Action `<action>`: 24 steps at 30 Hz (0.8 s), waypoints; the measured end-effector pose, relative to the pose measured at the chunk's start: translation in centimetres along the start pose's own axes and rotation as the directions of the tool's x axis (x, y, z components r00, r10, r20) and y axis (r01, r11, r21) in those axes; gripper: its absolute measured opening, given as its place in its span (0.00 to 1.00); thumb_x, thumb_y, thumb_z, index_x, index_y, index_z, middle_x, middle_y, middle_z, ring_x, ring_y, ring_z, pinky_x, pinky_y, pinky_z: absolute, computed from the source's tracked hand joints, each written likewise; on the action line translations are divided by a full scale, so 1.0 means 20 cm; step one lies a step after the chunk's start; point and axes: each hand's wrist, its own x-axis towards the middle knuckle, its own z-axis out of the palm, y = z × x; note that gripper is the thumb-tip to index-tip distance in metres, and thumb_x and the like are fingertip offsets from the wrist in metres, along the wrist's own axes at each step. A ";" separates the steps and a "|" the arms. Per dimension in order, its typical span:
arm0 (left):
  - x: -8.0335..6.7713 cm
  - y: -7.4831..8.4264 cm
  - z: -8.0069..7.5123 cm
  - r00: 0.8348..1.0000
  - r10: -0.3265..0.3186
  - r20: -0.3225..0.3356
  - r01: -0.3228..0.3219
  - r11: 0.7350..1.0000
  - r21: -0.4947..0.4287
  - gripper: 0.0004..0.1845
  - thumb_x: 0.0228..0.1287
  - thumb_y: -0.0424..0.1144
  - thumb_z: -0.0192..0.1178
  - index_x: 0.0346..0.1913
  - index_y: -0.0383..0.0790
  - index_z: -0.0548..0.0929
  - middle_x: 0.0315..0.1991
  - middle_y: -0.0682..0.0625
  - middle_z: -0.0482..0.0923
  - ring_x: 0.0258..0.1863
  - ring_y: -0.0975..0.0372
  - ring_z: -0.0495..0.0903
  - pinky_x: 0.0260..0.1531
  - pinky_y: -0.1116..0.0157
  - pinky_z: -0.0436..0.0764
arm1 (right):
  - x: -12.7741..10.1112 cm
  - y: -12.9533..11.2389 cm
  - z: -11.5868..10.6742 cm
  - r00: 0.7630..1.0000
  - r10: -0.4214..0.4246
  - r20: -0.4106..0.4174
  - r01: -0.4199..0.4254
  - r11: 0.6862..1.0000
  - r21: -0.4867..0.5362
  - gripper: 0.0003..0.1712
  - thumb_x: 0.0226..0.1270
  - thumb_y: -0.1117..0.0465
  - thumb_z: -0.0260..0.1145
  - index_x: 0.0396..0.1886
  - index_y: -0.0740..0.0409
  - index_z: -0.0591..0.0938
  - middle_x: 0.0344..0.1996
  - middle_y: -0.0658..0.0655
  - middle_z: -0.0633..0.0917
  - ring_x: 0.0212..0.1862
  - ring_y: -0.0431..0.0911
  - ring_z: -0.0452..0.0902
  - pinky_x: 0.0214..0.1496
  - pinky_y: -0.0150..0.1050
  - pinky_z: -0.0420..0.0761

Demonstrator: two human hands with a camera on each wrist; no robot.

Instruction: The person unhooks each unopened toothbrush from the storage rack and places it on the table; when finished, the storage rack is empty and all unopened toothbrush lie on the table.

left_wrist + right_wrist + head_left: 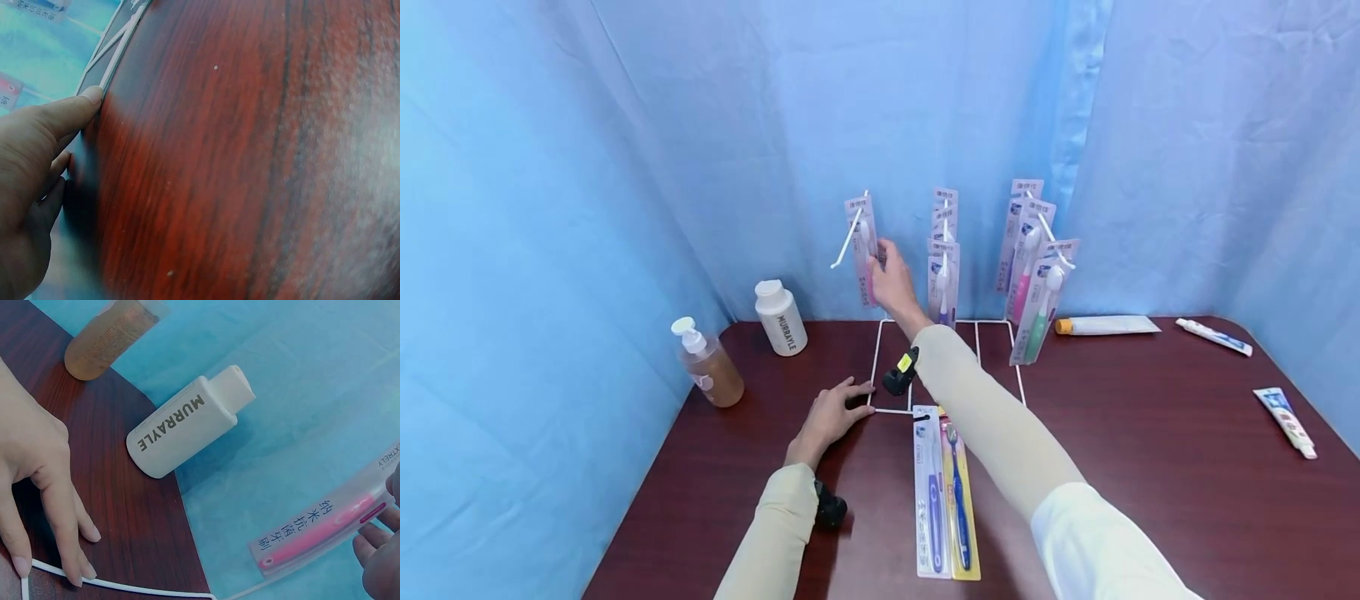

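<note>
A white wire rack (880, 367) stands at the back of the table, and toothbrush packs hang on its hooks. My right hand (886, 265) reaches up to the left hook and pinches a pink toothbrush pack (864, 250) that hangs there. In the right wrist view that pack (325, 530) lies against my right fingertips (374, 545). My left hand (848, 397) lies flat on the table, its straight fingers (74, 550) on the rack's base wire (131, 589). One fingertip (86, 100) touches the wire (119, 53) in the left wrist view.
Two toothbrush packs (946, 492) lie on the dark wooden table (1150, 467) in front of the rack. An amber pump bottle (709, 367) and a white bottle (781, 318) stand at the left. Toothpaste tubes (1108, 325) lie at the right. Blue curtains surround the table.
</note>
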 end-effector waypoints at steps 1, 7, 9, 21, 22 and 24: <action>0.00 0.00 0.00 1.000 0.003 -0.001 -0.003 1.000 -0.001 0.23 0.60 0.48 0.65 0.60 0.53 0.80 0.67 0.43 0.69 0.67 0.48 0.68 0.63 0.46 0.67 | 0.00 0.00 0.00 1.000 -0.007 -0.008 0.007 1.000 0.007 0.24 0.76 0.59 0.49 0.69 0.55 0.65 0.59 0.60 0.77 0.57 0.52 0.75 0.60 0.46 0.75; 0.00 0.00 0.00 1.000 0.012 -0.008 -0.012 1.000 -0.016 0.23 0.60 0.48 0.66 0.59 0.53 0.81 0.65 0.45 0.71 0.67 0.50 0.68 0.63 0.46 0.67 | -0.03 0.00 -0.01 0.993 -0.073 -0.098 0.072 0.997 -0.011 0.15 0.74 0.63 0.52 0.56 0.60 0.75 0.45 0.61 0.83 0.43 0.51 0.80 0.46 0.40 0.80; 0.00 0.00 0.00 1.000 0.012 -0.009 -0.012 1.000 -0.015 0.23 0.60 0.47 0.66 0.59 0.53 0.81 0.65 0.46 0.72 0.68 0.50 0.67 0.64 0.46 0.66 | -0.06 -0.01 -0.02 0.988 -0.092 -0.124 0.090 0.996 -0.024 0.14 0.73 0.63 0.53 0.55 0.59 0.76 0.43 0.61 0.84 0.41 0.50 0.80 0.43 0.39 0.81; 0.00 0.00 0.00 1.000 -0.002 -0.009 0.002 1.000 -0.011 0.23 0.60 0.48 0.66 0.59 0.52 0.81 0.67 0.41 0.68 0.67 0.47 0.68 0.64 0.46 0.67 | -0.35 -0.18 -0.14 0.983 -0.176 -0.053 0.166 0.972 -0.166 0.17 0.70 0.63 0.54 0.56 0.61 0.77 0.39 0.60 0.85 0.38 0.50 0.84 0.38 0.40 0.83; 0.00 0.00 0.00 1.000 0.001 -0.011 -0.001 1.000 -0.011 0.23 0.60 0.48 0.66 0.59 0.52 0.81 0.67 0.41 0.68 0.67 0.47 0.68 0.64 0.46 0.67 | -0.38 -0.19 -0.15 0.981 -0.187 -0.044 0.176 0.967 -0.184 0.17 0.70 0.63 0.55 0.56 0.61 0.77 0.38 0.60 0.85 0.38 0.50 0.84 0.39 0.40 0.83; 0.00 0.00 0.00 1.000 0.009 -0.018 -0.009 1.000 -0.013 0.23 0.59 0.47 0.66 0.59 0.52 0.81 0.67 0.42 0.69 0.66 0.47 0.68 0.64 0.46 0.67 | -0.43 -0.20 -0.18 0.977 -0.210 -0.027 0.199 0.954 -0.223 0.16 0.70 0.63 0.55 0.55 0.60 0.77 0.37 0.59 0.86 0.37 0.48 0.85 0.39 0.40 0.83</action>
